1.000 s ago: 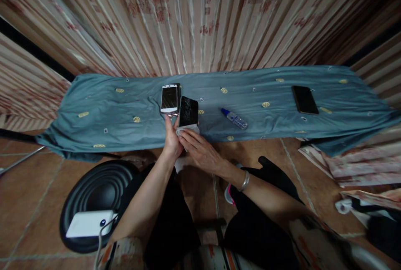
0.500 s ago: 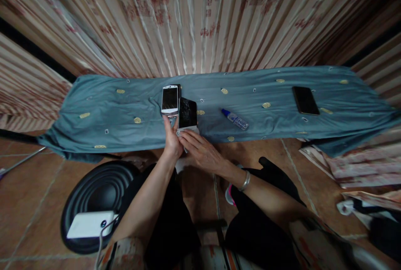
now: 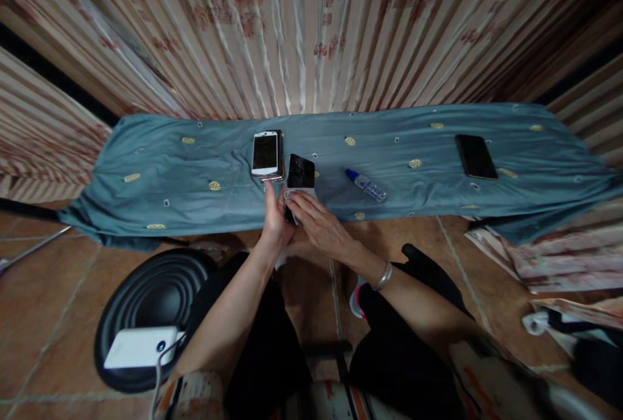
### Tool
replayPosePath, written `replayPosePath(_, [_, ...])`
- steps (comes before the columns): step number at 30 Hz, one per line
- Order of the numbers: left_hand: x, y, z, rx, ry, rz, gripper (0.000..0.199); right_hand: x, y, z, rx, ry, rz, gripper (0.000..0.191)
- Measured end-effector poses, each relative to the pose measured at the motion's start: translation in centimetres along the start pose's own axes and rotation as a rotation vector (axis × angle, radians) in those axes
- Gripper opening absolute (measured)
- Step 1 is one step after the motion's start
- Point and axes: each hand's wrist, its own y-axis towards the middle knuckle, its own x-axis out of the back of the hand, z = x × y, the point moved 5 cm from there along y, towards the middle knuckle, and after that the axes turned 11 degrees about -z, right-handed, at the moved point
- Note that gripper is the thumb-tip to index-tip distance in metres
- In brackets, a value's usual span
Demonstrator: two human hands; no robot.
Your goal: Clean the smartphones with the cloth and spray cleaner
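A smartphone with a dark screen that looks cracked rests in my left hand, which supports it from beneath and at its left side, thumb pointing up. Across the phone's lower part my right hand presses a pale grey cloth or wipe under its fingertips. Much of that cloth is hidden by the fingers. Just beyond my left thumb, a white phone lies on top of at least one darker device, screen up. To the right of my hands lies a clear bottle with a blue cap.
A teal patterned cloth covers the narrow table, with another black phone toward its right end. Pleated curtains hang behind. Below left, a white power bank with a cable sits on a round black stool.
Both hands have shifted slightly right with the phone, which now looks more tilted and foreshortened. My right fingers and the cloth have moved over its lower part. The other objects stay put.
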Motion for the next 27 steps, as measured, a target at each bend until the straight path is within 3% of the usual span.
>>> replayPosePath(6, [0.1,0.1,0.2,0.029,0.011,0.04,0.07,0.1,0.2,-0.1,-0.016,-0.003,-0.012,0.06])
replayPosePath(27, [0.0,0.4,-2.2,-0.079,-0.021,-0.004,0.079,-0.7,-0.6,2.5,0.105,-0.013,0.024,0.056])
